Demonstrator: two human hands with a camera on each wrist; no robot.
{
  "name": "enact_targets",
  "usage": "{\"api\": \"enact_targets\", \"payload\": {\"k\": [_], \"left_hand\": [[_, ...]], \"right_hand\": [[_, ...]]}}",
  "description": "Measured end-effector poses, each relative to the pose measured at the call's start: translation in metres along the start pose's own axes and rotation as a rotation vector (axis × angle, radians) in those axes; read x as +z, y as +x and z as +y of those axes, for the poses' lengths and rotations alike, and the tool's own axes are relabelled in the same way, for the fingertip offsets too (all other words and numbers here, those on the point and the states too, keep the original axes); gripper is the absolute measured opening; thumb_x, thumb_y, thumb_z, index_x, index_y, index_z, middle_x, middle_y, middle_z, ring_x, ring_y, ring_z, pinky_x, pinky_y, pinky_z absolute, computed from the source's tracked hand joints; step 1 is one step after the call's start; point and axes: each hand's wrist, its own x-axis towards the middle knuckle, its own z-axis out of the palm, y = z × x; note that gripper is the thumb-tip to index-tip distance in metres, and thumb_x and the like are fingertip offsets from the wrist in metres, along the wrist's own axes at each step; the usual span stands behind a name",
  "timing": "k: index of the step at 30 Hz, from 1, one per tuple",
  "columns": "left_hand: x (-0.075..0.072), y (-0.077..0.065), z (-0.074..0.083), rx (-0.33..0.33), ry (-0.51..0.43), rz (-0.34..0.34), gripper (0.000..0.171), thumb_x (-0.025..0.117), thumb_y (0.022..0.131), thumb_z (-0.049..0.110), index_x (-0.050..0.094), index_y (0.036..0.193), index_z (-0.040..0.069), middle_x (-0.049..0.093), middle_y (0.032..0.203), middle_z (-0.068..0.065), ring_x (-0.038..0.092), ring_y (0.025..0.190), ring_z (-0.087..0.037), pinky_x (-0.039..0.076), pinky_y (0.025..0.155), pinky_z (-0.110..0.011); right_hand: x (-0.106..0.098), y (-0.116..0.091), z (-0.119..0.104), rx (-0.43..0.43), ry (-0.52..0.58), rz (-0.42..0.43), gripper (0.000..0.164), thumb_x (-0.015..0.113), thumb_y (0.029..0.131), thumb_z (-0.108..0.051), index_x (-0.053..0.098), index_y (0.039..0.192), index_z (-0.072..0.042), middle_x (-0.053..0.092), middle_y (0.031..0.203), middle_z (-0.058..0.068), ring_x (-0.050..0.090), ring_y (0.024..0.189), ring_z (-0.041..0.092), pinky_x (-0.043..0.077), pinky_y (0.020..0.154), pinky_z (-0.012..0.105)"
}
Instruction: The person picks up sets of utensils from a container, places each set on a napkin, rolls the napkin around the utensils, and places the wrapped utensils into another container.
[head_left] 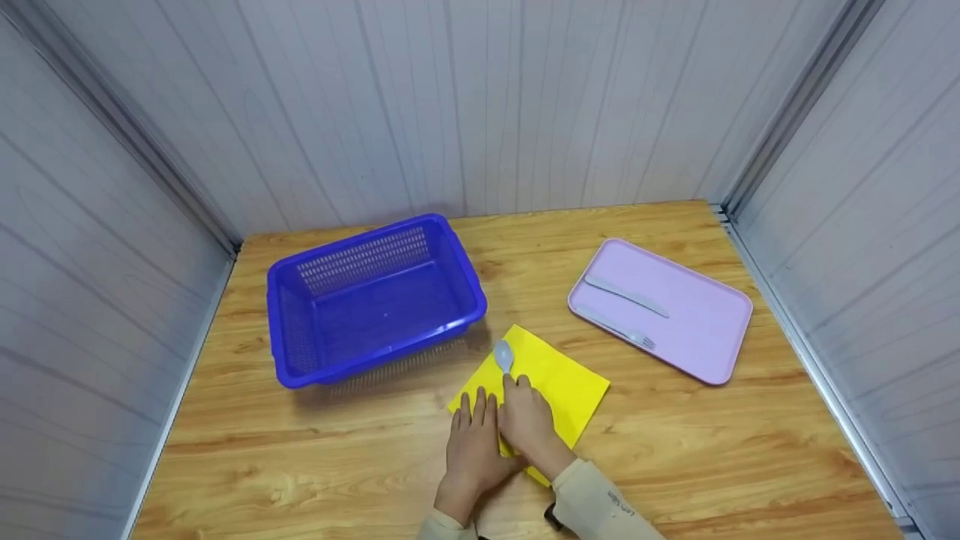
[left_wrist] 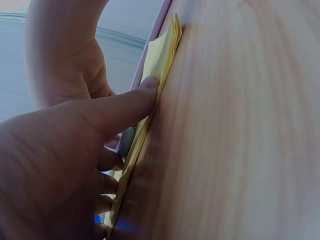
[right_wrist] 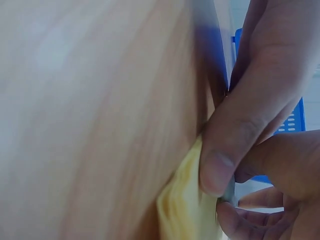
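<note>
A yellow folded napkin (head_left: 574,386) lies at an angle on the table, its stacked layers showing along the edge in the left wrist view. On top of it is a grey plastic spoon (head_left: 503,354), bowl pointing away from me. My right hand (head_left: 529,420) grips the spoon's handle with curled fingers, hiding most of it. Flat on the napkin's left side rests my left hand (head_left: 476,446), fingers extended. Its thumb (left_wrist: 149,84) presses the near part of the napkin, close beside the right hand.
A blue plastic basket (head_left: 375,360) with slotted sides stands at the back left. To the right lies a pink tray (head_left: 697,322) bearing a grey knife (head_left: 626,296) and a grey fork (head_left: 622,328). Panel walls (head_left: 480,112) enclose the wooden table (head_left: 300,465) at the back and both sides.
</note>
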Motion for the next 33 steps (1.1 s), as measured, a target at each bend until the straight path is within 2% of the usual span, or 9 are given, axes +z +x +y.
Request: {"api": "enact_targets", "payload": {"k": [11,16,22,27,33], "left_hand": [[0.006,0.000,-0.002,0.024,0.003,0.056,0.111,0.066,0.070,0.073,0.036,0.147,-0.002,0.028,0.155,-0.020,0.017,0.141,-0.045,0.021,0.112,-0.055],[0.004,0.000,-0.001,0.009,-0.013,0.035,0.113,0.064,0.070,0.076,0.035,0.148,0.000,0.026,0.156,-0.019,0.015,0.142,-0.045,0.020,0.112,-0.056],[0.001,0.001,-0.001,-0.015,-0.034,-0.005,0.118,0.062,0.068,0.081,0.030,0.151,0.003,0.020,0.158,-0.018,0.010,0.143,-0.044,0.016,0.113,-0.056],[0.002,0.002,-0.002,-0.015,-0.032,-0.025,0.119,0.066,0.067,0.077,0.027,0.152,0.004,0.018,0.159,-0.018,0.008,0.144,-0.044,0.016,0.113,-0.055],[0.004,0.003,-0.004,-0.014,-0.015,-0.026,0.120,0.066,0.067,0.078,0.026,0.152,0.004,0.017,0.159,-0.017,0.008,0.144,-0.043,0.016,0.114,-0.054]], "right_hand": [[0.000,-0.005,-0.001,0.006,0.035,0.019,0.044,0.069,0.087,-0.012,0.059,0.127,0.006,0.057,0.091,0.014,0.056,0.065,0.019,0.054,0.057,0.033],[-0.001,-0.004,0.000,0.027,-0.002,0.009,0.046,0.068,0.089,-0.019,0.059,0.129,0.002,0.058,0.093,0.012,0.053,0.063,0.017,0.053,0.056,0.033],[-0.009,0.002,0.004,0.023,-0.010,0.005,0.044,0.066,0.092,-0.028,0.060,0.127,-0.002,0.059,0.093,0.011,0.058,0.068,0.021,0.054,0.058,0.038],[-0.029,0.021,0.019,0.059,-0.006,0.014,0.040,0.066,0.092,-0.031,0.064,0.119,-0.002,0.061,0.094,0.012,0.061,0.072,0.027,0.053,0.060,0.042],[-0.064,0.069,0.064,0.110,-0.023,0.059,0.032,0.062,0.091,-0.026,0.068,0.108,0.000,0.065,0.099,0.017,0.063,0.085,0.036,0.053,0.067,0.051]]}}
